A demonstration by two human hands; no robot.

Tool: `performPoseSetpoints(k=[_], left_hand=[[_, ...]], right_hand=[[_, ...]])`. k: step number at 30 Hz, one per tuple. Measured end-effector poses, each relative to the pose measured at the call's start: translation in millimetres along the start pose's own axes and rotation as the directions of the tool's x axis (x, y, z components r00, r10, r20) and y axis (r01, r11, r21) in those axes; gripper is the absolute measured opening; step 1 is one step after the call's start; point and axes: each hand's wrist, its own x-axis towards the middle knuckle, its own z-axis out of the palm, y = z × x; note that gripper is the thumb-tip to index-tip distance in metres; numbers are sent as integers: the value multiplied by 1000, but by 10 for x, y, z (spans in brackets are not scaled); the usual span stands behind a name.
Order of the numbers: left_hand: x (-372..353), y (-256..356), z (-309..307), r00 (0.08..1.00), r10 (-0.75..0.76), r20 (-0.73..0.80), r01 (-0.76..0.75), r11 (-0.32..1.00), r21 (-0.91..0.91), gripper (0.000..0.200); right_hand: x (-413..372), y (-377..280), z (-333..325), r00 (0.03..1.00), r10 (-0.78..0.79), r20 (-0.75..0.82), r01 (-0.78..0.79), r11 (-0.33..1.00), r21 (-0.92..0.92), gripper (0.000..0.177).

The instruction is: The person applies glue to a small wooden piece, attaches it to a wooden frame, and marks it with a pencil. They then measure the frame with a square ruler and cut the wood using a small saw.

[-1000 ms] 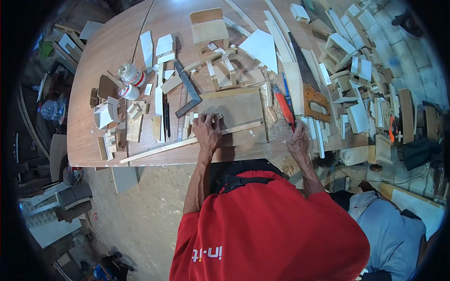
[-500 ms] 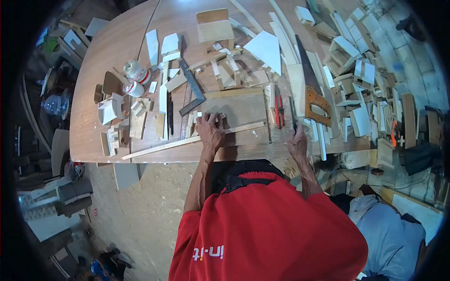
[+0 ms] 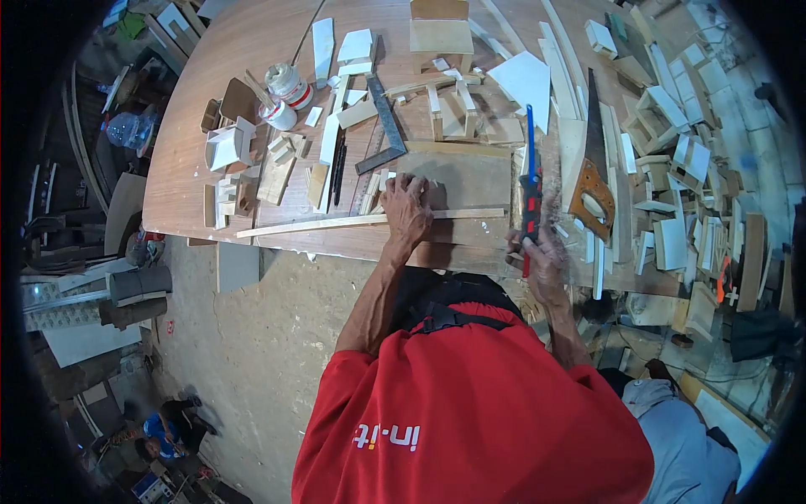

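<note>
Red and black handle of a blue-bladed tool point(image 3: 531, 195) sits in the right hand point(image 3: 544, 259), fingers wrapped round it; blade points away from the person, beyond the grip. Hand slightly blurred, exact finger placement hard to read.

Left hand point(image 3: 407, 210) palm down, fingers bent. Long wooden strip point(image 3: 315, 225) passes beneath it, running out on both sides. Pinching the strip or only pressing on it: cannot tell. Short wood blocks point(image 3: 371, 193) just left of the left fingers.

Flat board point(image 3: 470, 178) beyond the strip, mostly between the two hands. Handsaw point(image 3: 595, 139), wooden-handled, lies to the right of the right hand, blade away from the person. Grey square point(image 3: 388, 122) set at an angle beyond the left hand; dark slim rods point(image 3: 338, 172) left of that hand. White panel point(image 3: 516, 80) well beyond the right hand, past the blue blade's tip. Two jars point(image 3: 288, 86) far out, left of the left hand. All these on a brown table point(image 3: 189, 168).
</note>
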Motion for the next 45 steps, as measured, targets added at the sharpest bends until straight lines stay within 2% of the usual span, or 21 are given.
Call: performPoseSetpoints(k=[2, 4, 5, 6, 7, 8, 10, 12, 13, 16, 19, 21, 23, 26, 27, 32, 36, 38, 40, 42, 45], left_hand=[[-68, 54, -120, 994, 76, -80, -76, 997, 8, 23], [-181, 42, -212, 992, 49, -113, -50, 999, 0, 23], [-248, 29, -269, 989, 27, -143, -30, 999, -14, 22], [-317, 27, -341, 988, 24, -150, -25, 1000, -3, 22], [-400, 30, -420, 986, -77, -149, 81, 997, 16, 22], [-477, 19, -490, 973, -178, -150, 185, 982, 35, 21], [-622, -130, -502, 958, -229, -174, 249, 964, 97, 19], [-695, -257, -529, 916, -378, -134, 384, 923, 23, 20], [-688, -289, -556, 898, -427, -107, 423, 904, -58, 18], [-757, -560, -424, 918, -352, -184, 307, 922, -234, 16], [-771, -670, -328, 897, -367, -245, 267, 894, -360, 18], [-780, -635, -349, 883, -377, -280, 246, 880, -407, 19], [-755, -478, -448, 842, -523, -131, 299, 656, -693, 18], [-843, -533, -306, 842, -526, -121, 275, 612, -742, 17], [-864, -538, -297, 860, -484, -161, 253, 680, -688, 16], [-780, 21, -626, 792, -524, -315, 209, 717, -665, 16], [-605, 218, -720, 803, -403, -440, 89, 811, -579, 16], [-441, 287, -783, 840, -320, -439, 12, 818, -575, 16], [-249, 339, -882, 879, -284, -383, 15, 819, -573, 15], [0, 391, -890, 916, -169, -365, -75, 819, -569, 15], [278, 568, -866, 924, -50, -379, -201, 779, -594, 16]], right_hand=[[73, 24, 89, 1000, -15, -6, 16, 1000, 24, 17], [219, 142, 0, 998, 16, 59, -8, 992, -127, 16], [295, 178, -13, 1000, 13, 1, -12, 944, -329, 20], [339, 123, 92, 1000, 15, 14, -9, 946, -325, 20], [351, 19, 263, 994, -105, -6, 78, 775, -628, 23], [380, -34, 375, 974, -228, 16, 132, 503, -854, 27], [541, 155, 357, 969, -245, 37, 154, 480, -863, 34], [624, 207, 433, 930, -352, 104, 248, 394, -885, 36], [640, 159, 474, 975, -212, 63, 133, 337, -932, 35], [673, 159, 535, 984, -171, 56, 91, 201, -975, 32], [684, 177, 511, 975, -193, 114, 143, 146, -979, 29], [612, 91, 538, 978, -184, 97, 131, 182, -975, 28], [601, 75, 481, 985, -164, 53, 92, 237, -967, 26], [539, -2, 472, 987, -153, 39, 75, 235, -969, 27], [537, -2, 468, 987, -156, 43, 79, 234, -969, 27], [548, 35, 333, 980, -177, 87, 129, 245, -961, 34], [479, 17, 297, 956, -251, 152, 226, 301, -926, 36], [505, 69, 221, 943, -320, 86, 208, 367, -907, 36], [488, -1, 205, 938, -346, 36, 169, 363, -916, 35], [512, -46, 148, 927, -376, -14, 133, 362, -923, 35], [564, -159, -19, 809, -586, 32, 215, 246, -945, 31]])
